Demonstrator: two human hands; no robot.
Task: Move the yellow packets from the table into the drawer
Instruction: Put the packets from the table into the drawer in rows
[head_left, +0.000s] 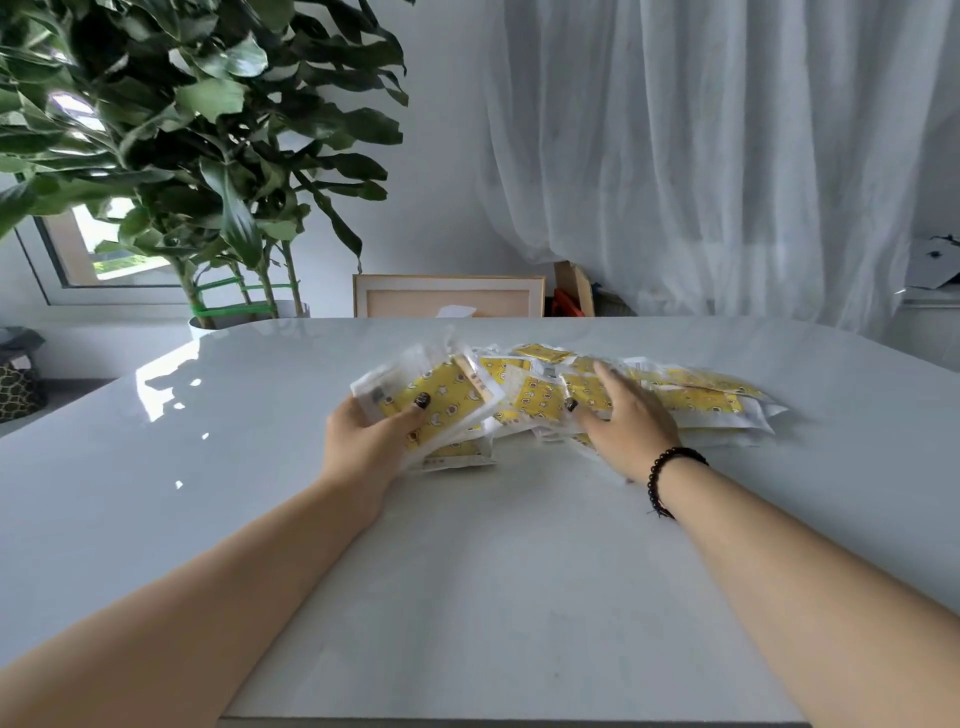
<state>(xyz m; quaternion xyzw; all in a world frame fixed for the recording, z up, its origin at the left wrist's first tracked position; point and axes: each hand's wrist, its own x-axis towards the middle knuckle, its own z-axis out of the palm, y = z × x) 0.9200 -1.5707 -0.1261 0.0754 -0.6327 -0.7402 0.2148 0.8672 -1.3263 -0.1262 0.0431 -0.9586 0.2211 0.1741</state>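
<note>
- On the white worktop (467, 571), past its middle, lies a loose heap of yellow packets (691, 400), overlapping one another in clear wrappers.
- Left hand (371, 441) holds a small stack (441, 405) at the heap's left end, thumb curled over the top packet, fingers underneath; the stack is tilted up off the surface.
- Right hand (623, 415) rests flat on the heap's middle, fingers spread and straight, pinching nothing.
- Dark bead bracelet (670, 478) circles the right wrist.
- Beyond the far edge stand a leafy plant (182, 130) at left, a framed panel (447, 296) against the wall, and white sheer curtains (727, 156) at right.
- No drawer shows in this view.
</note>
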